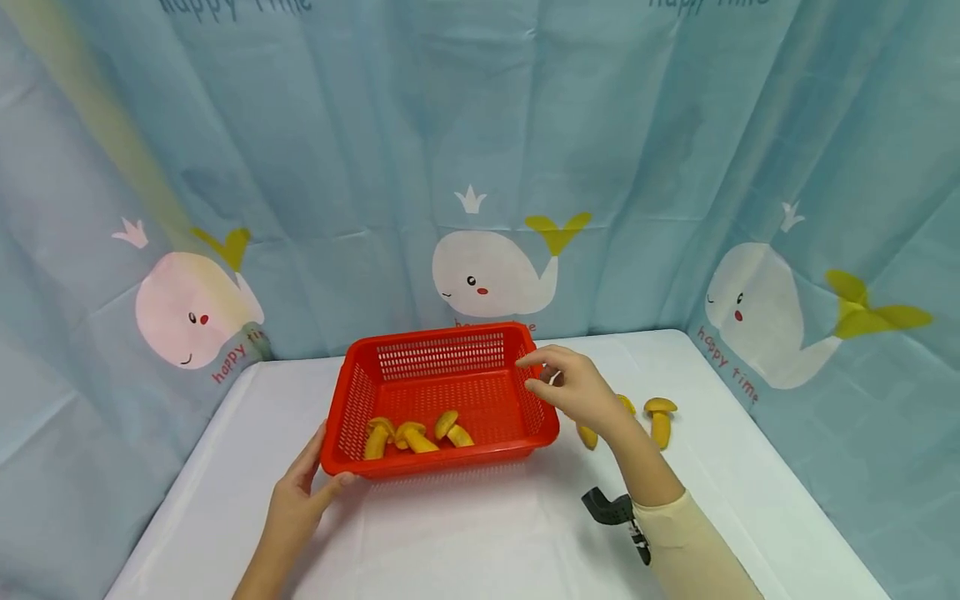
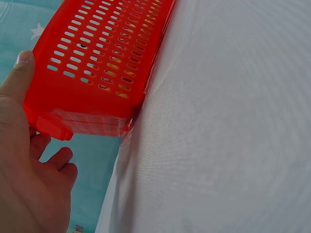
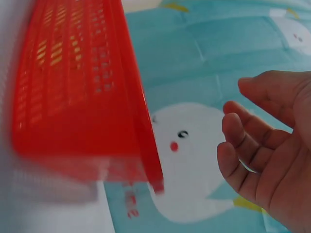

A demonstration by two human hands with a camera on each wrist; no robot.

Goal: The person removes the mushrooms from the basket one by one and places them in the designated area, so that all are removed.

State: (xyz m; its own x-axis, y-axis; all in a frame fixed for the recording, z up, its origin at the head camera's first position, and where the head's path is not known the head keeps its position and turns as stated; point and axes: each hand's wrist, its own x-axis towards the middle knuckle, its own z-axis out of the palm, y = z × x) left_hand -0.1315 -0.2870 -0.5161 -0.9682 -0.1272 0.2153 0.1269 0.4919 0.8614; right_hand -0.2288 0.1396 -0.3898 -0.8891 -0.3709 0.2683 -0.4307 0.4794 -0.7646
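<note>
The left hand [image 1: 296, 498] grips the red basket [image 1: 480, 454] at its near left corner; the right hand [image 1: 576, 388], loosely open and holding nothing, is at its right edge. Three yellow mushrooms [image 1: 414, 437] lie inside by its near wall, other mushrooms [image 1: 661, 423] to its right; white table [image 1: 450, 533] stretches before it.

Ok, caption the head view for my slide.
Left hand holds a slotted red plastic basket with three yellow mushrooms inside; empty right hand hovers near its right rim.
</note>
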